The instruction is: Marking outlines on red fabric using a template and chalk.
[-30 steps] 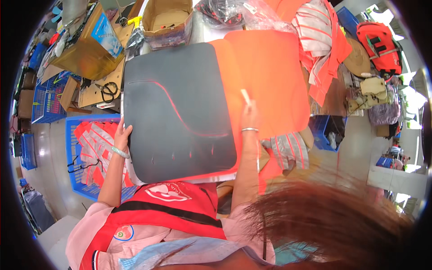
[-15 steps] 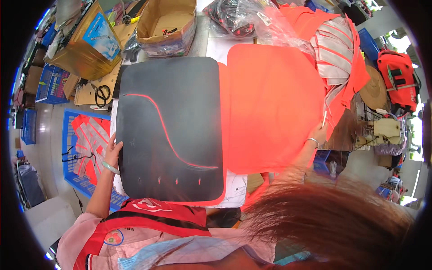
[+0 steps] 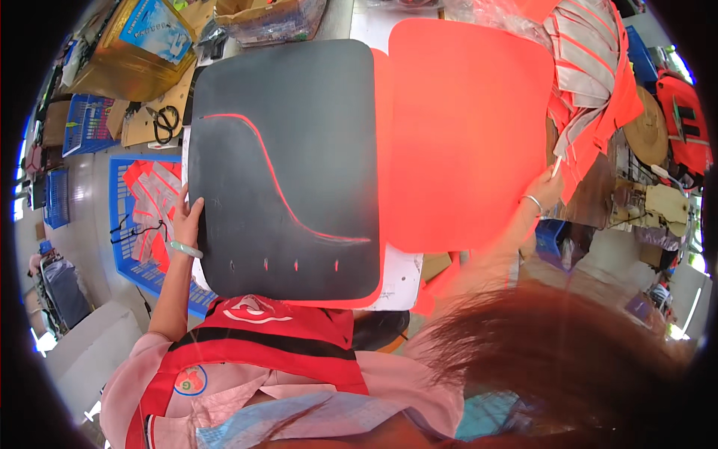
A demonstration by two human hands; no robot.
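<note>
A dark grey rounded board, with a curved slot and several small slits showing orange-red, lies on orange-red fabric whose edge shows along its right side and bottom. My left hand grips the board's left edge, thumb on top and the other fingers partly hidden. Immediately to the right lies a rounded orange-red fabric panel. Beyond its lower right side, my right hand is closed around a slim white pen-like stick, its tip near a pile of orange fabric pieces with grey strips.
A blue basket with orange and grey pieces stands left of the white table. Black scissors lie beyond the board's left side, near a yellowish container. A cardboard box is at the back. Sewing machinery stands at right.
The whole view has shifted, so the table and panels appear higher in the picture. Both hands keep their holds, the left on the board and the right on the white stick.
</note>
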